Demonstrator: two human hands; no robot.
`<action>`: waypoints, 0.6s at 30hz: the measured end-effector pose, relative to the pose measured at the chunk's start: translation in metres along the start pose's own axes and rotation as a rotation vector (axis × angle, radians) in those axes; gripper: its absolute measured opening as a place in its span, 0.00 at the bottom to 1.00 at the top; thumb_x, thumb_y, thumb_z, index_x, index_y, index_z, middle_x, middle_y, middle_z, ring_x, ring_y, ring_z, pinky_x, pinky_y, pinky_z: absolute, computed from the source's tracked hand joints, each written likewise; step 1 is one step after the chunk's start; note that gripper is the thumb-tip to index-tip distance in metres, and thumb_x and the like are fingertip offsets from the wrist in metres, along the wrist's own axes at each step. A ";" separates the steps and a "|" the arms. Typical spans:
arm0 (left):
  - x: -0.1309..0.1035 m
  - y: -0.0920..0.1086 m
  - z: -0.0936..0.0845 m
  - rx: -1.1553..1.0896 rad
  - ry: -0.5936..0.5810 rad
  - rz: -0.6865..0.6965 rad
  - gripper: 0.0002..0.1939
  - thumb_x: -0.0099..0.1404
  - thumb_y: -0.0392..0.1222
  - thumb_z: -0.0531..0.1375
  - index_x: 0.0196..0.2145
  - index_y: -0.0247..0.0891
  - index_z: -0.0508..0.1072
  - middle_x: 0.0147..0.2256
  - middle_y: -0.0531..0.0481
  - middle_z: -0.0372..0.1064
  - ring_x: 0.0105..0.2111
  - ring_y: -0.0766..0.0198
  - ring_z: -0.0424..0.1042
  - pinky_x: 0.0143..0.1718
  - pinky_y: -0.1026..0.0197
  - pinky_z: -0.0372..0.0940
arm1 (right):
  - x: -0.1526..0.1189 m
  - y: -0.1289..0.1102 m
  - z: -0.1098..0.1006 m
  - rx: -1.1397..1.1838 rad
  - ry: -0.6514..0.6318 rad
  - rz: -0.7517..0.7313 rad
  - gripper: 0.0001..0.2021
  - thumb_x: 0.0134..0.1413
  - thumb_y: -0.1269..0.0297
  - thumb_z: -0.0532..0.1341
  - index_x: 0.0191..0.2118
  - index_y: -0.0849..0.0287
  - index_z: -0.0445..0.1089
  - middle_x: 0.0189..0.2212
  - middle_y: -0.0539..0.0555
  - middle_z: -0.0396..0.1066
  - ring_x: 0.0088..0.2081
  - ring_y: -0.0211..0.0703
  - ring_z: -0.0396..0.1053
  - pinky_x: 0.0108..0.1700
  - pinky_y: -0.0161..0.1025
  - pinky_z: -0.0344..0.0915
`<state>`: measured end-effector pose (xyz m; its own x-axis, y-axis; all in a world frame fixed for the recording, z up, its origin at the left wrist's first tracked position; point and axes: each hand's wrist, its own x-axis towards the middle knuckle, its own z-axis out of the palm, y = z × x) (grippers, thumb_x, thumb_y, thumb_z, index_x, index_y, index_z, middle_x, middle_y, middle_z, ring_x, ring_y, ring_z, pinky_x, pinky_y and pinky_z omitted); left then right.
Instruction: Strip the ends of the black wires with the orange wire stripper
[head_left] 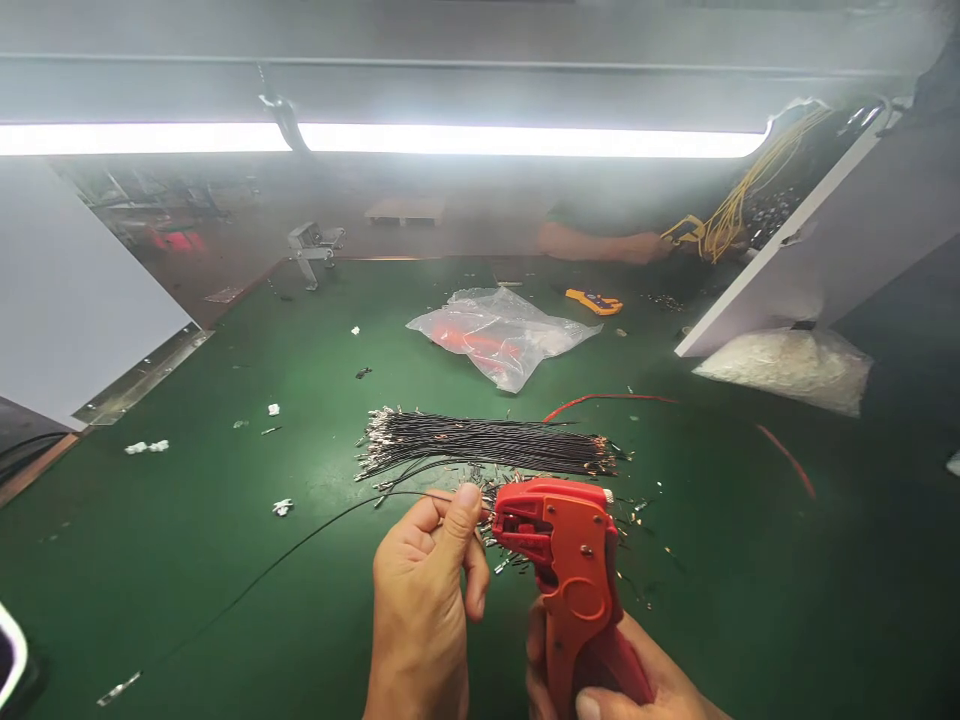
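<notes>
Between thumb and fingers, my left hand (431,570) pinches a thin black wire (300,545) close to one end. The wire arcs down to the lower left, where a metal terminal (120,688) shows at its far end. My right hand (630,675) is wrapped round the handles of a red and orange wire stripper (574,590). Its jaws face left, right beside my left fingertips; whether the wire end sits inside them is hard to tell. Behind both hands lies a bundle of black wires (487,440), with silvery terminals at the left and coppery ends at the right.
A clear plastic bag (510,335) with red contents and a yellow-orange tool (594,301) lie farther back. A filled bag (787,365) sits at the right. Small scraps dot the green table (225,560). Across the table is another person's arm (607,243).
</notes>
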<state>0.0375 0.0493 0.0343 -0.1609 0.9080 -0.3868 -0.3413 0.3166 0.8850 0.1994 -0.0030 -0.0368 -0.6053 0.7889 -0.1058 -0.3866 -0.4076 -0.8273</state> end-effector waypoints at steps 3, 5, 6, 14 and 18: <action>-0.001 -0.001 -0.001 0.026 -0.009 0.003 0.20 0.56 0.57 0.68 0.25 0.38 0.71 0.09 0.62 0.55 0.15 0.73 0.51 0.22 0.69 0.55 | 0.000 0.000 0.000 0.002 0.000 0.008 0.21 0.55 0.49 0.67 0.45 0.61 0.67 0.31 0.53 0.67 0.30 0.38 0.60 0.34 0.37 0.56; -0.001 -0.001 -0.001 0.043 0.002 0.018 0.21 0.57 0.58 0.68 0.24 0.38 0.69 0.09 0.62 0.54 0.14 0.74 0.50 0.20 0.69 0.52 | -0.001 0.001 -0.001 -0.005 0.022 0.016 0.22 0.55 0.48 0.67 0.44 0.60 0.66 0.31 0.53 0.66 0.30 0.38 0.60 0.33 0.37 0.56; -0.001 -0.001 -0.001 0.051 0.009 0.022 0.21 0.56 0.58 0.68 0.24 0.38 0.69 0.09 0.62 0.54 0.14 0.74 0.50 0.19 0.69 0.51 | -0.001 0.001 -0.001 -0.013 0.029 0.019 0.21 0.55 0.48 0.67 0.43 0.60 0.66 0.31 0.53 0.66 0.30 0.38 0.60 0.33 0.37 0.56; 0.000 -0.003 -0.002 0.133 0.043 0.071 0.22 0.56 0.59 0.68 0.21 0.40 0.66 0.10 0.62 0.53 0.12 0.74 0.51 0.16 0.68 0.49 | 0.006 -0.004 0.004 -0.053 0.025 -0.005 0.20 0.53 0.48 0.67 0.35 0.59 0.63 0.26 0.49 0.59 0.26 0.35 0.53 0.27 0.34 0.50; 0.000 -0.006 -0.004 0.183 0.029 0.092 0.22 0.58 0.61 0.65 0.22 0.40 0.67 0.11 0.62 0.52 0.12 0.74 0.50 0.14 0.68 0.48 | 0.006 -0.001 0.000 -0.128 0.071 -0.039 0.20 0.52 0.47 0.67 0.33 0.58 0.62 0.24 0.48 0.58 0.24 0.34 0.52 0.26 0.34 0.50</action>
<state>0.0360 0.0459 0.0280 -0.2114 0.9278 -0.3073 -0.1509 0.2797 0.9482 0.1961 0.0022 -0.0368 -0.5393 0.8353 -0.1071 -0.3145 -0.3178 -0.8945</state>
